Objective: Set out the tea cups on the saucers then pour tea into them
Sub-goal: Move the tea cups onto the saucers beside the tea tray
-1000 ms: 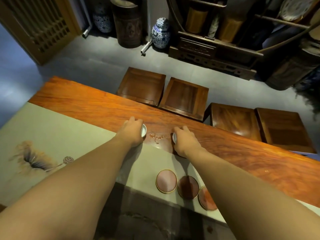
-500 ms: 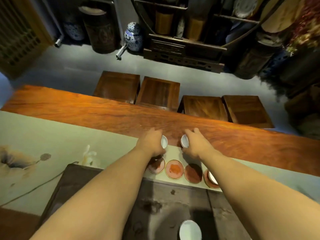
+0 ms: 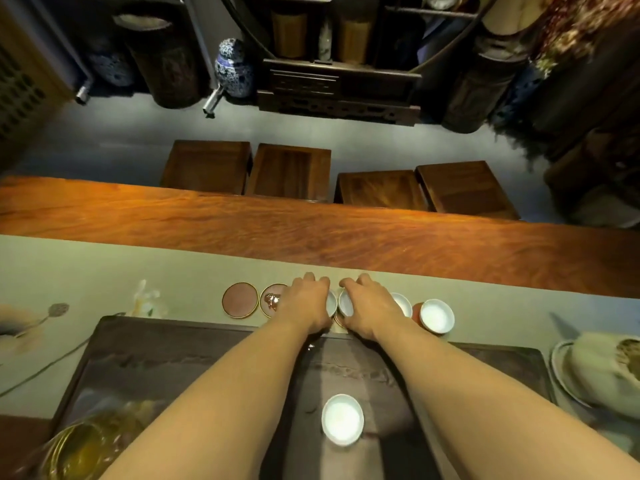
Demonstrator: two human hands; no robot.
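Centrally, left hand (image 3: 306, 303) and right hand (image 3: 369, 306) — fingers gripping white cups (image 3: 341, 302) — bare saucer (image 3: 240, 300) left.

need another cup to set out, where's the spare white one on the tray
The spare white cup stands alone on the dark tea tray, low in the head view between the forearms.

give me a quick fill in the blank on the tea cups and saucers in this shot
1. Each hand, left hand and right hand, holds one small white ____.
2. The leftmost saucer is ____.
3. The lone cup between the forearms stands on the dark ____.

Missing words: cup; empty; tray
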